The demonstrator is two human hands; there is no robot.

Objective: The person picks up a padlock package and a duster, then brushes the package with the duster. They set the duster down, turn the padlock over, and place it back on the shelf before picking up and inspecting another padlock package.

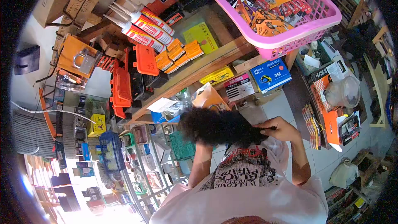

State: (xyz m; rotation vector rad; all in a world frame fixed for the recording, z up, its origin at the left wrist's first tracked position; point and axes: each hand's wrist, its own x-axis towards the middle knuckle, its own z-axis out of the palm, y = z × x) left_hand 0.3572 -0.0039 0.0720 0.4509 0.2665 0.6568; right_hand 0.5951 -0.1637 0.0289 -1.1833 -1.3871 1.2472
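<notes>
A black fluffy duster (219,127) stretches across in front of my chest. My right hand (280,129) is closed on its right end, thumb and fingers pinched together there. My left hand (203,147) comes up beneath the duster's left part, and the black fluff hides its fingers. Just beyond the duster, an orange-and-white packet (209,97) leans at the counter's lower shelf. Beside that packet stand a boxed item with a pink-and-black front (239,87) and a blue 3M box (270,75).
On the wooden-edged counter (207,64) lie silicone sealant tubes (147,29), small orange boxes (178,55) and orange-lidded cases (121,87). A pink basket (271,43) of packaged padlocks overhangs its edge. Glass shelving (155,157) is at left; a clear tub (343,92) sits on goods at right.
</notes>
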